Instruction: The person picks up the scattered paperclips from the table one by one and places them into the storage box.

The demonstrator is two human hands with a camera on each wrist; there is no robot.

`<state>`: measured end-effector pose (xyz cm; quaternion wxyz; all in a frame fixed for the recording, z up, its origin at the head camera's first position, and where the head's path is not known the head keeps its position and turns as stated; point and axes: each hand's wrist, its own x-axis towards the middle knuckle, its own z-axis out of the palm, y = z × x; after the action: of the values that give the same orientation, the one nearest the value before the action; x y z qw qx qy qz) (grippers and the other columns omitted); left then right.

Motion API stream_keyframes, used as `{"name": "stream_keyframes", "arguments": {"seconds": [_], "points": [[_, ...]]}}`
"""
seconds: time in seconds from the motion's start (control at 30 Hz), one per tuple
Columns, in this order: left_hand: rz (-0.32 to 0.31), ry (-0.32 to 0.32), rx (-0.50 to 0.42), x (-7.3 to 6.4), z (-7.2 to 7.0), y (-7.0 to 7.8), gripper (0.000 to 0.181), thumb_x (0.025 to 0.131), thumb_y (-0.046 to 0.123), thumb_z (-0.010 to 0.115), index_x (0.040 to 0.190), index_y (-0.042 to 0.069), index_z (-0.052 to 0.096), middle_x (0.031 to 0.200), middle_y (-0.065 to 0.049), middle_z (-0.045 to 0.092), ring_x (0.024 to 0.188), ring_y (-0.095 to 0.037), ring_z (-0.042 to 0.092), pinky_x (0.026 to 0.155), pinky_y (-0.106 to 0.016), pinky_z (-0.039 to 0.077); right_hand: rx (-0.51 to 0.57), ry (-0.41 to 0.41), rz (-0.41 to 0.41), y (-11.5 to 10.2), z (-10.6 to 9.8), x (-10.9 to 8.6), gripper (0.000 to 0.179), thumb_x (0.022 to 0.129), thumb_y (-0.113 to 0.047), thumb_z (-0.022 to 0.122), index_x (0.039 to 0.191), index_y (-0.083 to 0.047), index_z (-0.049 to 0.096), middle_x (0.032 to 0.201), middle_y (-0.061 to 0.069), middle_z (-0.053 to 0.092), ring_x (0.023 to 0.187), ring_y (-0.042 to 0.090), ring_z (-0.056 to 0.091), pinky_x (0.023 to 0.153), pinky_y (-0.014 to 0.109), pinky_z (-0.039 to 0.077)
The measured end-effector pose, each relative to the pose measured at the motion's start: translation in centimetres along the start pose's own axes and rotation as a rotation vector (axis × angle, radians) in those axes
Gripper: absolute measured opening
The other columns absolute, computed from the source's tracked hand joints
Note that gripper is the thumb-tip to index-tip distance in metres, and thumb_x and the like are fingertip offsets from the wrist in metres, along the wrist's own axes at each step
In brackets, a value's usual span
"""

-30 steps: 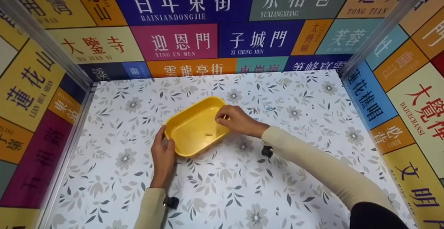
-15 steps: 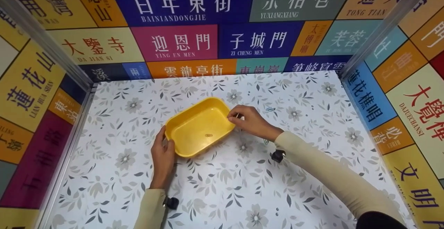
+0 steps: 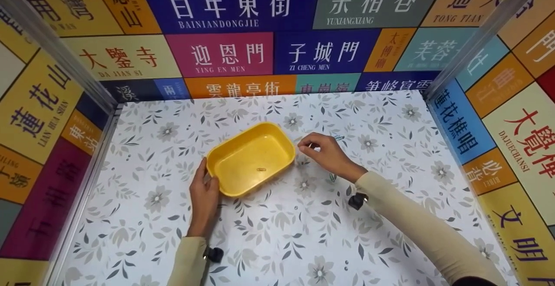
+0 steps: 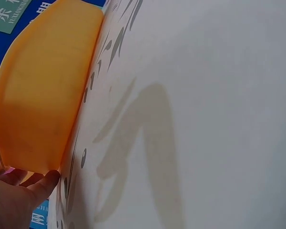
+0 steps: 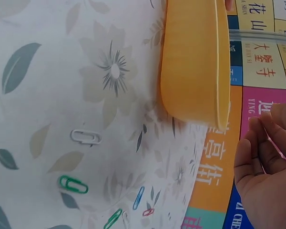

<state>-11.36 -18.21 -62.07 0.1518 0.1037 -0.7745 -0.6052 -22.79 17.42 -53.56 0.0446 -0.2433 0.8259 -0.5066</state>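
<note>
Tray point(image 3: 243, 158) sits on bench point(image 3: 260, 242), one orange paperclip point(image 3: 261, 169) inside; left hand point(image 3: 204, 195) clamps its left end. Right hand point(image 3: 327, 151) just off its right end, fingers curled, can't tell if gripping anything. Loose paperclips point(image 5: 73, 184) nearby.

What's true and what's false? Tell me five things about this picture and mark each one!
1. The left hand touches the rounded yellow plastic tray. True.
2. The tray is upside down. False: its open side faces up.
3. A small reddish-orange looped wire clip lies inside the tray. True.
4. The right hand is inside the tray. False: it's outside, beside it.
5. A white looped wire clip lies outside the tray. True.
</note>
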Motion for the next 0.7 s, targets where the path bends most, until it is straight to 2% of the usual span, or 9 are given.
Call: {"name": "stream_keyframes", "arguments": {"seconds": [0.17, 0.27, 0.43, 0.5, 0.7], "points": [[-0.032, -0.003, -0.013, 0.1, 0.1, 0.1, 0.067, 0.107, -0.003, 0.052, 0.172, 0.006, 0.034, 0.175, -0.017, 0.039, 0.161, -0.030, 0.038, 0.132, -0.051, 0.035, -0.033, 0.045, 0.018, 0.8, -0.7, -0.8, 0.011, 0.104, 0.003, 0.072, 0.111, 0.003, 0.080, 0.112, 0.021, 0.077, 0.101, 0.034, 0.070, 0.095, 0.046, 0.059], [-0.023, -0.005, 0.005, 0.0, 0.0, 0.2, 0.067, 0.108, 0.000, 0.052, 0.172, 0.006, 0.036, 0.174, -0.013, 0.042, 0.161, -0.027, 0.039, 0.131, -0.049, 0.037, -0.026, 0.051, 0.013, -0.5, -1.1, -1.6, 0.011, 0.104, 0.005, 0.070, 0.111, 0.005, 0.079, 0.110, 0.023, 0.076, 0.099, 0.031, 0.068, 0.092, 0.038, 0.058], [-0.010, -0.010, 0.005, 0.0, -0.2, 0.2, 0.066, 0.108, 0.003, 0.054, 0.172, 0.007, 0.037, 0.174, -0.008, 0.042, 0.160, -0.025, 0.040, 0.131, -0.048, 0.037, -0.012, 0.063, 0.006, 0.9, -1.7, -2.5, 0.011, 0.105, -0.004, 0.073, 0.111, 0.001, 0.080, 0.110, 0.013, 0.078, 0.098, 0.023, 0.068, 0.090, 0.032, 0.058], [-0.023, -0.005, -0.003, -0.1, -0.2, 0.4, 0.066, 0.108, 0.003, 0.054, 0.172, 0.008, 0.037, 0.175, -0.008, 0.041, 0.161, -0.025, 0.040, 0.132, -0.047, 0.036, -0.011, 0.084, 0.016, 2.3, -1.7, -2.7, 0.011, 0.104, -0.005, 0.074, 0.111, 0.000, 0.081, 0.109, 0.012, 0.078, 0.098, 0.024, 0.069, 0.089, 0.033, 0.058], [-0.069, 0.001, -0.021, -0.4, 0.1, 1.6, 0.067, 0.108, -0.001, 0.051, 0.172, 0.007, 0.035, 0.175, -0.013, 0.040, 0.161, -0.029, 0.039, 0.134, -0.047, 0.032, -0.002, 0.153, 0.055, 3.2, -1.4, -3.9, 0.010, 0.102, 0.007, 0.071, 0.108, 0.008, 0.079, 0.106, 0.025, 0.076, 0.094, 0.035, 0.068, 0.087, 0.033, 0.056]]}}
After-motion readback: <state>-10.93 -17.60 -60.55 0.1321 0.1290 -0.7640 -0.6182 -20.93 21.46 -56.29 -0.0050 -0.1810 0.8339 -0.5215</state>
